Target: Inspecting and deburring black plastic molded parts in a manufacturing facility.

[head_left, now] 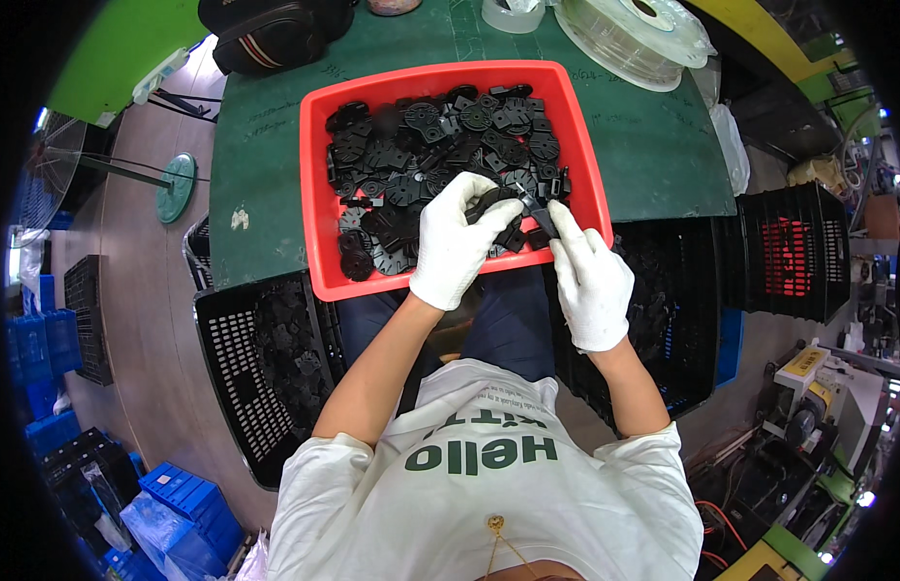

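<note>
Shirt: my white shirt, dark green lettering across the chest, a gold pendant above it.
Left hand: my left hand, in a white glove, has thumb and fingers clamped on a black part.
Right hand: my right hand, gloved the same, pinches a slim dark tool with a shiny tip.
Black part: held over the near side of the tray, the tool's tip just beside it; I can't tell if they touch.
Red tray: the red tray sits at the table's near edge, above my lap, under both hands.
Heap: loose black pieces, many round and slotted, cover most of the tray's bottom.
Crates: a black crate of dark pieces stands left of my legs, another crate on the right.
Green table: the green table bears a black bag far left, a clear spool far right.
Floor: blue boxes lower left; a fan's round green base farther off.
</note>
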Demonstrator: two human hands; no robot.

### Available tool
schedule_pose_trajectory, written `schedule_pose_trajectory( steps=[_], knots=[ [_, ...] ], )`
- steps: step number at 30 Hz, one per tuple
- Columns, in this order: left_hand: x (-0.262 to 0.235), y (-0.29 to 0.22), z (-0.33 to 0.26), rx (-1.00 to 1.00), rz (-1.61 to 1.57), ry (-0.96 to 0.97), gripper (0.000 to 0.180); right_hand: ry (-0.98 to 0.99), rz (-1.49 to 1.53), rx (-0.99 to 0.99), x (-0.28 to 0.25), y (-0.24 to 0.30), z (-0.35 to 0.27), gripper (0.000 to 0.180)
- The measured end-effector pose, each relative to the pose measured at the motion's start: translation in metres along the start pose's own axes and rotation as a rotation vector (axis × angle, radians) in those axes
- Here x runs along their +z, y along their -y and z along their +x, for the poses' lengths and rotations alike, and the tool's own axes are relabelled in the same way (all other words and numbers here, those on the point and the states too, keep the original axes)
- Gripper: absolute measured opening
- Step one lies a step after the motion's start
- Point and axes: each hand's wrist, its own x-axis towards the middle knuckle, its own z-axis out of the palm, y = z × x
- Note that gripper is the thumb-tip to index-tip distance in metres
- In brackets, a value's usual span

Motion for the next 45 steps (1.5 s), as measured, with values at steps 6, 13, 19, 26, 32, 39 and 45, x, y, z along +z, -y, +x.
schedule_pose_trajectory(
  steps=[6, 13, 19, 26, 32, 39, 45],
  knots=[
    [-0.002, -0.001, -0.002, -0.016, -0.067, 0.01, 0.017, 0.04, 0.03, -0.016, -0.005, -0.003, 0.001, 0.046],
    [-0.002, -0.001, -0.003, 0.028, -0.057, 0.014, 0.017, 0.061, 0.027, -0.049, -0.01, -0.008, 0.002, 0.044],
    [-0.001, 0.003, -0.004, 0.109, 0.019, -0.04, 0.016, 0.107, 0.113, 0.013, -0.017, -0.009, 0.002, 0.042],
    [0.0, 0.012, -0.002, 0.213, 0.077, -0.062, 0.015, 0.149, 0.141, 0.022, -0.024, -0.009, 0.003, 0.041],
    [0.0, 0.014, -0.002, 0.296, 0.112, -0.07, 0.015, 0.198, 0.186, 0.051, -0.025, -0.01, 0.003, 0.04],
    [-0.001, 0.017, -0.001, 0.378, 0.148, -0.069, 0.015, 0.203, 0.226, 0.045, -0.024, -0.013, 0.002, 0.038],
    [0.0, 0.016, -0.006, 0.384, 0.091, 0.036, 0.016, 0.114, 0.089, 0.075, -0.009, -0.022, 0.009, 0.034]
  ],
)
